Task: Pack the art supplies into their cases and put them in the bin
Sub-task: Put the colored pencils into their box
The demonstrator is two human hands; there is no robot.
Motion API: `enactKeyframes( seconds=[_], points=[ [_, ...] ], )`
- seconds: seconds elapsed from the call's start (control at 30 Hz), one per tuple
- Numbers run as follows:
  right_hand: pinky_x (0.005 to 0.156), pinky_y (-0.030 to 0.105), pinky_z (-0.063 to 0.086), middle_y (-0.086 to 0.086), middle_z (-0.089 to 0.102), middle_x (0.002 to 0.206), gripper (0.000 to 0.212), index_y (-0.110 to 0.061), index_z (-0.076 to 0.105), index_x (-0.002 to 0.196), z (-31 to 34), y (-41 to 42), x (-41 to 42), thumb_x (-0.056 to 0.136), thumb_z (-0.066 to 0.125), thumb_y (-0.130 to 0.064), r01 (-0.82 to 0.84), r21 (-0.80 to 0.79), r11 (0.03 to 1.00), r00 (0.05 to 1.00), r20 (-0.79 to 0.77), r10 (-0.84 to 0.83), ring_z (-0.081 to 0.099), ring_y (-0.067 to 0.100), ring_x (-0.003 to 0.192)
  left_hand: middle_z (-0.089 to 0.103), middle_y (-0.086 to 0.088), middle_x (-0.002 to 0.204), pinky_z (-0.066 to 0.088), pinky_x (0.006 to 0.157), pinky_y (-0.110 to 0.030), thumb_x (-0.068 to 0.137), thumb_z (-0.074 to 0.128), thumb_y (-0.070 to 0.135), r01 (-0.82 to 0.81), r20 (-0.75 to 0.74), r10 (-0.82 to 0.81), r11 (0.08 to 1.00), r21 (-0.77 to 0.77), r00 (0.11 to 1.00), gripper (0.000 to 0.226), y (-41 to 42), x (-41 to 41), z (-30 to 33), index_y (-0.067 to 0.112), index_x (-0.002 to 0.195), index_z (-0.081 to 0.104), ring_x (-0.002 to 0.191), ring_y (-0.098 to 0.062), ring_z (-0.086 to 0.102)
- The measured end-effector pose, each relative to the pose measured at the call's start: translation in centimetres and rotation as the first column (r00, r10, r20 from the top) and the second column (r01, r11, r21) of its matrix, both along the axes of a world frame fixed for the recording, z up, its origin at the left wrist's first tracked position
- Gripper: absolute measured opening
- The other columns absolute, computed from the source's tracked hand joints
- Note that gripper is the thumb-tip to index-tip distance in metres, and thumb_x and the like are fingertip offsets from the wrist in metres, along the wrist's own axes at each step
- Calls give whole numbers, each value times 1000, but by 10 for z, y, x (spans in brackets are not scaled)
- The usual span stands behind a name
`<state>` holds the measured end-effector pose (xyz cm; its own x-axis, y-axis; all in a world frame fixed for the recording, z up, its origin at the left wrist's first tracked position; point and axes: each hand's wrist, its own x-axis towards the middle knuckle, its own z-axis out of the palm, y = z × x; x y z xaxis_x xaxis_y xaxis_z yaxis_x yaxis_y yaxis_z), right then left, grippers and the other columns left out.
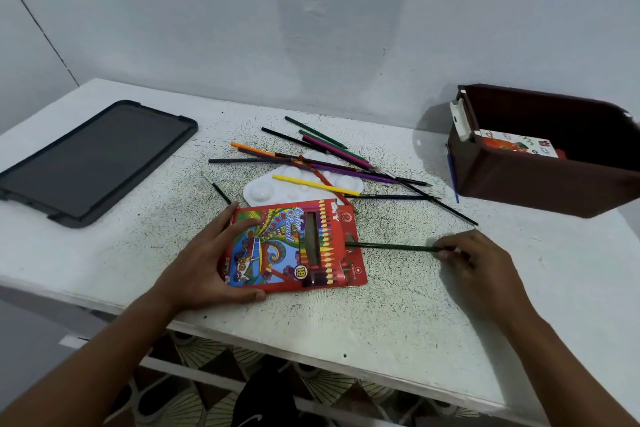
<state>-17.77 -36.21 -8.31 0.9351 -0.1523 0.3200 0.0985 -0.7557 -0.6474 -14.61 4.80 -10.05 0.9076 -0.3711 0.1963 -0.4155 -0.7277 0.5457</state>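
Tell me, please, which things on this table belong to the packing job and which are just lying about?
Job: pencil box held by left hand; green pencil pinched by right hand; loose pencils; palette; brown bin.
Lying about: black tray.

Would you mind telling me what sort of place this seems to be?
Probably a home craft corner: a plain white table against a bare wall, strewn with coloured pencils, a paint palette and a brown storage bin.
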Motion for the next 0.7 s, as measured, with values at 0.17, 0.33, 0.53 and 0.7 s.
enactKeyframes(
  seconds=[0.17, 0.33, 0.53, 0.7],
  points=[
    [71, 29, 46, -16, 63, 80, 19, -25, 73, 85, -3, 29, 4, 79, 72, -8, -113, -94, 989, 994, -21, 111, 57, 8, 82, 7, 16, 158, 42, 101, -30, 47, 73, 79, 1, -24, 0, 1000, 13, 1000, 105, 0, -1, 1, 52, 139, 30, 134, -6, 32],
    [69, 22, 37, -30, 56, 76, 16, -25, 73, 86, -4, 75, 15, 83, 70, -10, -270, -34, 962, 962, -40, 269, 49, 7, 84, 6, 16, 158, 41, 101, -30, 48, 71, 81, 2, -36, -1, 1000, 25, 999, 104, -1, -3, 2, 55, 138, 27, 134, -4, 29],
    [83, 35, 36, -15, 64, 93, 12, -23, 73, 91, -12, 100, 19, 88, 64, -16, -359, -40, 932, 929, -107, 353, 43, 11, 90, 6, 16, 158, 37, 102, -27, 48, 71, 81, -5, -37, 6, 999, 33, 999, 103, -2, -4, 2, 56, 137, 27, 135, -3, 27],
    [88, 37, 36, -18, 59, 94, 11, -24, 74, 93, -12, 97, 17, 89, 64, -20, -361, -29, 932, 926, -134, 354, 44, 11, 94, 5, 17, 158, 39, 102, -29, 48, 70, 82, -7, -39, 8, 999, 36, 999, 103, -2, -4, 2, 56, 138, 27, 134, -2, 27]
  ],
)
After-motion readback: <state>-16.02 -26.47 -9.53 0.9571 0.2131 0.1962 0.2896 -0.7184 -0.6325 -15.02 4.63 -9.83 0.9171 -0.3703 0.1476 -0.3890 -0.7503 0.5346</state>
